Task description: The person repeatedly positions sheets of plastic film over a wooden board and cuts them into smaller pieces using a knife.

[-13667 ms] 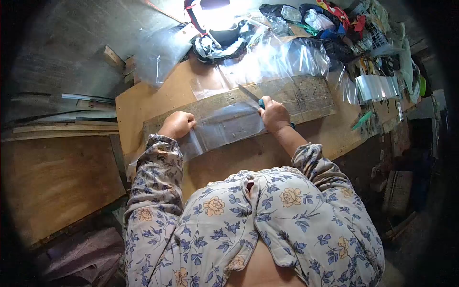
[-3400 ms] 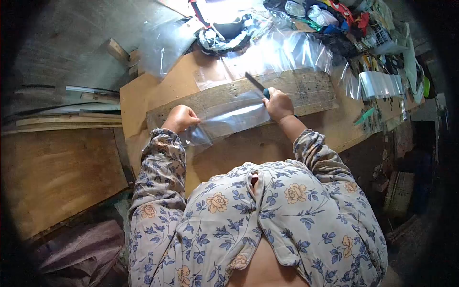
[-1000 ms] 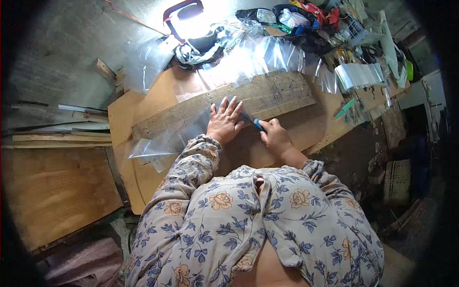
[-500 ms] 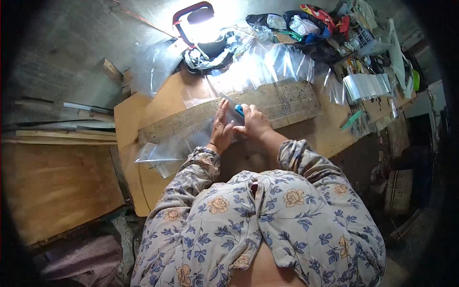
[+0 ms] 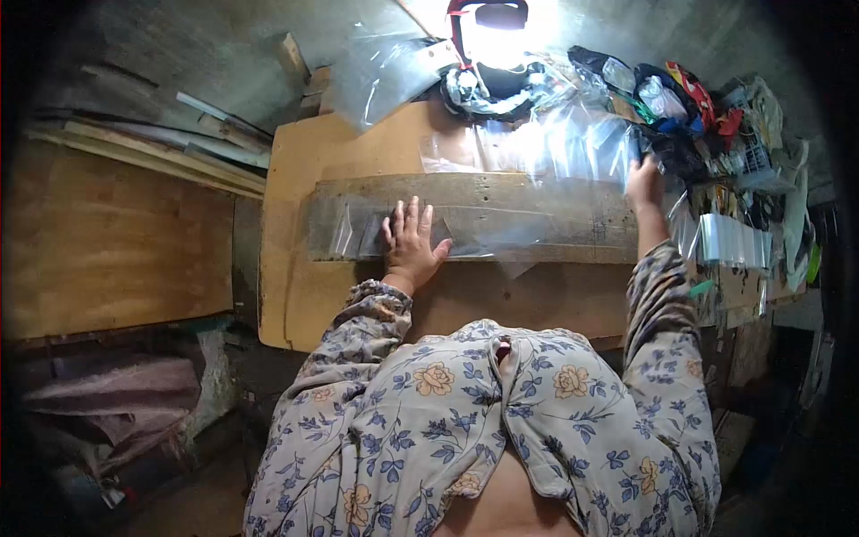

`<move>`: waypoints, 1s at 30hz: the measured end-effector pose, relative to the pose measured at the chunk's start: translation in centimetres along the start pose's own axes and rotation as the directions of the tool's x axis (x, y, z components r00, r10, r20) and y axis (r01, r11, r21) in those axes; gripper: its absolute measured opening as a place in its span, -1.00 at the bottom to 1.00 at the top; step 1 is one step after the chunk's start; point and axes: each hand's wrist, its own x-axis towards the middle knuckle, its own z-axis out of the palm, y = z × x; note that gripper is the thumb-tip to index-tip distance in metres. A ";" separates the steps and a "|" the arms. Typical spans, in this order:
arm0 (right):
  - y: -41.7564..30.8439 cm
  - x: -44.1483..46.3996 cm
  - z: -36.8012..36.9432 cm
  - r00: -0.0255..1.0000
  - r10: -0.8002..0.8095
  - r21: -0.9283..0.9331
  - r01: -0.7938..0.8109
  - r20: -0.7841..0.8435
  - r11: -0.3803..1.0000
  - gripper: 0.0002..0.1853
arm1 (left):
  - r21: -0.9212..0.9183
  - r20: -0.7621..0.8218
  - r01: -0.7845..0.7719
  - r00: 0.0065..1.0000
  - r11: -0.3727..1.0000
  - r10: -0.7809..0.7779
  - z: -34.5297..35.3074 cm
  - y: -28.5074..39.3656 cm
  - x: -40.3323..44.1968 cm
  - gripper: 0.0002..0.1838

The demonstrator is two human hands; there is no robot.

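Observation:
My left hand lies flat with fingers spread on a clear plastic sheet. This sheet rests along a long, worn wooden board on the table, and a corner hangs past the board's near edge. Out to the right, my right hand is closed around a blue-handled cutter, of which only a dark upper part shows. It is above the board's right end, close to a pile of shiny clear plastic sheets.
A bright lamp stands at the back beside a black bag. Bags and a basket crowd the back right. A plastic roll and a green-handled tool lie at right. Planks lean at left.
My right hand has moved away from my left, far to the right, with the cutter. My left hand now lies flat with spread fingers. The board and plastic appear straighter as the view turned.

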 end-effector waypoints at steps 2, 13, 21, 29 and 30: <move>2.1 2.5 -0.1 0.996 0.058 -0.133 -0.067 -0.072 0.989 -0.71 | -0.015 -0.036 -0.054 0.998 0.998 0.053 0.4 -0.2 0.2 -0.30; -5.9 -4.3 2.5 0.823 -0.567 0.344 0.524 0.030 0.779 -0.46 | -0.113 -0.262 -0.246 0.942 0.963 0.210 -2.1 -0.2 -2.5 -0.41; -13.8 -14.1 2.9 0.834 -0.423 0.305 0.325 0.353 0.895 -0.72 | -0.817 0.481 0.461 0.876 0.347 -0.033 -0.1 0.3 -5.9 -0.37; -16.0 -16.7 -8.8 0.698 -0.715 0.705 0.527 -0.040 0.475 -0.88 | -0.513 0.528 0.364 0.848 -0.777 0.050 -7.4 -2.7 -1.1 -0.04; -16.0 -17.0 -9.5 0.648 -0.761 0.729 0.531 -0.020 0.433 -0.88 | -0.539 0.555 0.291 0.829 -0.790 -0.073 -7.7 -3.5 -0.2 -0.15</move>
